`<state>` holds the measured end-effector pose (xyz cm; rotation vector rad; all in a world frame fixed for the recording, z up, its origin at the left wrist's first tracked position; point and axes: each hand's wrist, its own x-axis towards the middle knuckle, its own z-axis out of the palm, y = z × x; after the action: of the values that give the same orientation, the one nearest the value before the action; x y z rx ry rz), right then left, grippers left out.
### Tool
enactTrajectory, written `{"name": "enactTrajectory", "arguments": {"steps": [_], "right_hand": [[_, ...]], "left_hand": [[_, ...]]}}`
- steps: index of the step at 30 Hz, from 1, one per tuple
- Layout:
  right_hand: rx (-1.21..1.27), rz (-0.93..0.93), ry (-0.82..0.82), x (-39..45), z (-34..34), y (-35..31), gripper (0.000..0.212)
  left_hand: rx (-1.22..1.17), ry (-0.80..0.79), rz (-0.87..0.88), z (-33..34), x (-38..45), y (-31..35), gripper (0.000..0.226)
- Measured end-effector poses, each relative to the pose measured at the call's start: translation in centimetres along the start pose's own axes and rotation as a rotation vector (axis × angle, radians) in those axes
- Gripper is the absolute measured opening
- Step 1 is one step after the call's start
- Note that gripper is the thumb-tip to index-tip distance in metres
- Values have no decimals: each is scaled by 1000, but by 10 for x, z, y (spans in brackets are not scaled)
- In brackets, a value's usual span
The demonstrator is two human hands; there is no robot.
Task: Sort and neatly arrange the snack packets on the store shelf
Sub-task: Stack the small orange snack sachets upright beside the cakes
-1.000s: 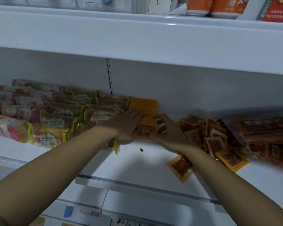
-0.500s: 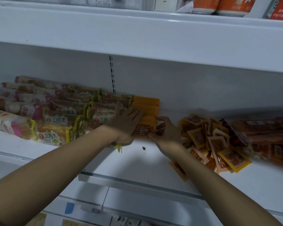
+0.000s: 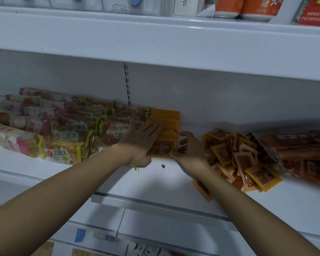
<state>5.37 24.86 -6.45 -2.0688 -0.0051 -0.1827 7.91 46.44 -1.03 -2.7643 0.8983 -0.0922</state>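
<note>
- Your left hand (image 3: 142, 140) lies flat, fingers straight, pressing the orange packet row (image 3: 165, 133).
- Your right hand (image 3: 189, 149), fingers loosely curled, touches the row's front corner with its thumb.
- The loose packet pile (image 3: 238, 157) lies just right of this hand.

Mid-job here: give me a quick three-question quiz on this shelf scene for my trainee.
1. True or false: the left hand lies flat on the orange packet stack.
2. Where is the loose pile of orange packets? A) left of the stack B) right of the stack C) on the shelf above
3. What lies directly left of the stack?

Key: 1 true. 2 B; the right hand touches the stack's near right corner. 3 rows of bread packets.
</note>
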Motion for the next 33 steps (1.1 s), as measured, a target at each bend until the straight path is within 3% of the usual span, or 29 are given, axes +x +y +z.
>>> {"name": "enactTrajectory", "arguments": {"steps": [6,11,14,17,19,21,24,26,29,31,33], "right_hand": [[-79,-17,25,-3,-18,-8,59],[-241,-108,31,-19,-74,-4,42],[-395,-184,70,-35,-107,10,53],[-630,-190,164,-43,-123,26,46],[-713,-158,218,-46,-125,36,41],[-740,-103,242,-52,-127,40,49],[-781,-53,146,-62,-130,38,65],[-874,-11,-30,-59,-133,29,80],[-1017,46,-264,-39,-138,19,79],[-1059,57,-304,-27,-141,20,78],[-1092,12,-290,-22,-142,27,66]], "left_hand": [[-141,108,-16,1,-2,11,94],[-212,83,7,-3,-3,38,87],[-331,204,14,-8,-5,64,72],[-590,60,60,-19,8,114,54],[-646,-43,39,-21,21,149,68],[-572,-49,2,-21,30,173,87],[-622,-73,-24,-21,39,178,76],[-649,-97,-34,-23,44,169,62],[-731,-81,-16,-22,44,154,55],[-912,-67,-101,-20,40,147,49],[-1257,-101,-227,-17,36,146,26]]}}
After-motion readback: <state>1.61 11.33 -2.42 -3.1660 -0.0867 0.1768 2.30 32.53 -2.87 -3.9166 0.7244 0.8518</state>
